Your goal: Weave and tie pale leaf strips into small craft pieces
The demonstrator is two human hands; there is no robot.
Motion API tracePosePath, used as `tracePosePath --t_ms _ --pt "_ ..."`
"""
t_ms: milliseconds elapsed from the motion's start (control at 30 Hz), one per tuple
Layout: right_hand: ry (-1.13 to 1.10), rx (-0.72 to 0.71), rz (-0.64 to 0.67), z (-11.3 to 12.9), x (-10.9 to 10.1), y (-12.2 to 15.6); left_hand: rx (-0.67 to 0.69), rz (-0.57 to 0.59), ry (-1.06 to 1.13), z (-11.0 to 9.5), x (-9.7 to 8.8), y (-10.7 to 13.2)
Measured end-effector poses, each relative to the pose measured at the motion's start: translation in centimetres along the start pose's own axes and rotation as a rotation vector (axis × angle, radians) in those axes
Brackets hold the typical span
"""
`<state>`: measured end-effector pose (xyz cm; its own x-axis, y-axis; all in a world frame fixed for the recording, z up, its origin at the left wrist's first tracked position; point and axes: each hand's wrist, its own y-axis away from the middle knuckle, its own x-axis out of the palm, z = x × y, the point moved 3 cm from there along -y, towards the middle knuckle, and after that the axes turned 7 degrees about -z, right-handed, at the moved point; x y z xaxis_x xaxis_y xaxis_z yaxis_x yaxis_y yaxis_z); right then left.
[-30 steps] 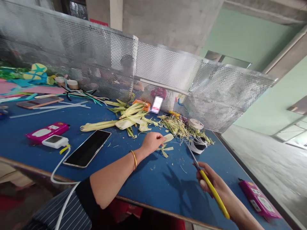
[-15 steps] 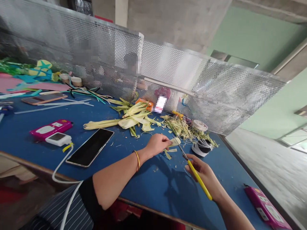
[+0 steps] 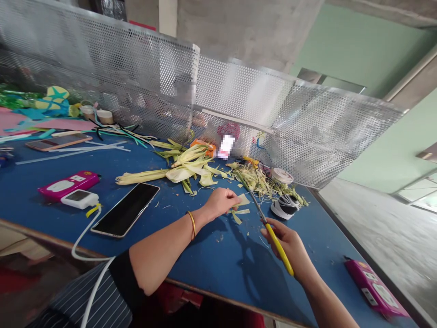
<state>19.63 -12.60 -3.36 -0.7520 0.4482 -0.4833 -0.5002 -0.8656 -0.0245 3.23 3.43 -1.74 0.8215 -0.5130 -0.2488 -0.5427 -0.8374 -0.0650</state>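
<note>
My left hand [image 3: 223, 200], a gold bangle on its wrist, pinches a small piece of pale green corn husk [image 3: 243, 199] above the blue table. Narrow strips hang below the fingers. In my right hand [image 3: 285, 243] is a pair of scissors [image 3: 278, 246] with yellow handles, its blades pointing up and left. The blades stand just right of the husk piece, apart from it. Behind the hands lies a heap of shredded husk [image 3: 252, 177]. Whole husk leaves [image 3: 187, 166] are spread further left.
A black phone [image 3: 126, 209] lies left of my arm, beside a magenta device [image 3: 70, 184] and a white cabled unit [image 3: 80, 198]. Right of the husk heap stands a spool of white cord [image 3: 285, 207]. Another magenta device [image 3: 375, 287] sits near the right edge. A perforated metal screen [image 3: 239, 91] closes the back.
The scissor blades have come away from the husk piece and now stand to its right. The left hand still pinches the husk. The view has shifted slightly.
</note>
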Motion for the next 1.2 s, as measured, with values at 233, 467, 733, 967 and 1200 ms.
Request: tracePosePath --t_ms 233,467,733,967,1200 --pt "0.224 0.059 0.142 0.8 -3.5 -2.3 -0.207 -0.209 0.252 0.5 -1.2 -0.8" --pt "0.239 0.139 0.278 0.8 -3.4 -6.3 -0.236 -0.192 0.311 0.5 -1.0 -0.7" --pt "0.206 0.014 -0.073 -0.2 -1.4 -9.1 -0.266 -0.204 0.313 0.2 -1.4 -0.5" --pt "0.93 -0.149 -0.111 -1.4 -2.9 -3.4 -0.249 -0.156 0.305 0.0 -0.9 -0.2" --pt "1.016 -0.277 -0.264 1.8 -4.9 -1.5 -0.042 -0.143 0.101 -0.5 -0.3 0.3"
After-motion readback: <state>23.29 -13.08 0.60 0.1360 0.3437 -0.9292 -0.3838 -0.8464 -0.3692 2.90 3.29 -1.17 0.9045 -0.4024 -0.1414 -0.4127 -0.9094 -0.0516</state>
